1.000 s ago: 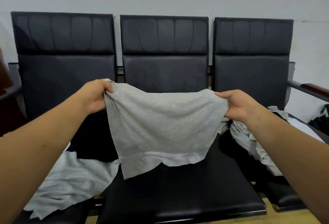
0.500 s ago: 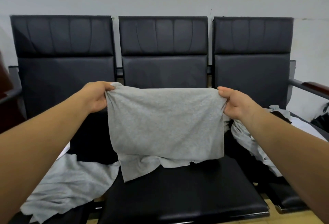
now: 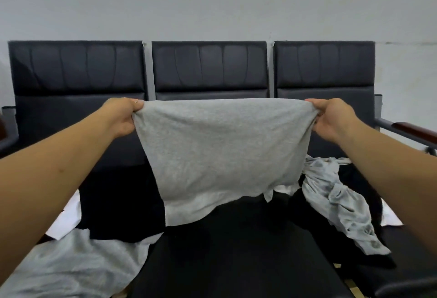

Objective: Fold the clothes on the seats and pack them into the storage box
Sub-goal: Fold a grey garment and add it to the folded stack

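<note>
Grey garment (image 3: 220, 153): held taut in air over middle seat (image 3: 236, 250), doubled; left hand (image 3: 123, 117) and right hand (image 3: 331, 117) pinching top corners. Unfolded clothes: left pile (image 3: 78, 267), right pile (image 3: 335, 203). Storage box unseen. Task early.

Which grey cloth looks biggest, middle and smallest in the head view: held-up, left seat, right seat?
1. held-up grey cloth
2. left-seat grey cloth, though it is cut off by the frame, so this is unsure
3. crumpled right-seat grey cloth
</note>
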{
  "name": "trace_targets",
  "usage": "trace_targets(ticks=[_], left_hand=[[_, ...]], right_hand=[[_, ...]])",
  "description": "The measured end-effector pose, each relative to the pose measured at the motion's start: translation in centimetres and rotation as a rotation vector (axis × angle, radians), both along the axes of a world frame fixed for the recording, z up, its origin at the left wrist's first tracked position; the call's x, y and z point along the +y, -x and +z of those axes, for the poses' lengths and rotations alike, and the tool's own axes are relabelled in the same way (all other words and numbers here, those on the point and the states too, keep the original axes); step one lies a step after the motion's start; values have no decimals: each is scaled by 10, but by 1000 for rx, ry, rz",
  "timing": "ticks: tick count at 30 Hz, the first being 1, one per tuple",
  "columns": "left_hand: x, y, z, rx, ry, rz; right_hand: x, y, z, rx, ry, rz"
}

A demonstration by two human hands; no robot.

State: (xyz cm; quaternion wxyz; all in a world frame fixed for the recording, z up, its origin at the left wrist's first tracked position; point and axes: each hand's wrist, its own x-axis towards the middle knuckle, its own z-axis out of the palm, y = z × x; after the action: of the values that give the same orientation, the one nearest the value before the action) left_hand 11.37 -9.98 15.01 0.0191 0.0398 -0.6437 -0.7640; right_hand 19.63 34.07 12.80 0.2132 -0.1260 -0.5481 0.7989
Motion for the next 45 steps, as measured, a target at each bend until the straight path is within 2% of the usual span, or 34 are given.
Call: trace_targets(ticks=[3, 8, 15, 19, 26, 30, 33, 36, 38, 42, 45], left_hand=[[1, 0, -5, 13, 140, -44], [-4, 1, -9, 26, 412, -202], [2, 13, -14, 78, 419, -234], [12, 21, -13, 145, 358, -214], [10, 28, 30, 381, 297, 18], [-2, 11, 42, 456, 514, 131], [-15, -4, 29, 457, 718, 190], [-23, -22, 2, 377, 722, -2], [-26, -37, -21, 345, 767, -126], [-41, -63, -66, 280, 920, -179], [-53, -74, -92, 229, 931, -221]], right_hand=[[-2, -5, -7, -58, 120, 98], [-15, -16, -20, -284, 119, 316], [-28, 3, -39, -386, 59, 323], [-31, 21, -34, -291, 73, 260], [-2, 31, 29, 110, -32, -94], [11, 17, 44, 151, -226, -179], [9, 3, 28, 71, -488, -211], [0, -20, 0, -86, -838, -236], [-8, -38, -21, -174, -965, -212], [-15, -66, -58, -291, -866, -90], [-13, -78, -81, -296, -625, 26]])
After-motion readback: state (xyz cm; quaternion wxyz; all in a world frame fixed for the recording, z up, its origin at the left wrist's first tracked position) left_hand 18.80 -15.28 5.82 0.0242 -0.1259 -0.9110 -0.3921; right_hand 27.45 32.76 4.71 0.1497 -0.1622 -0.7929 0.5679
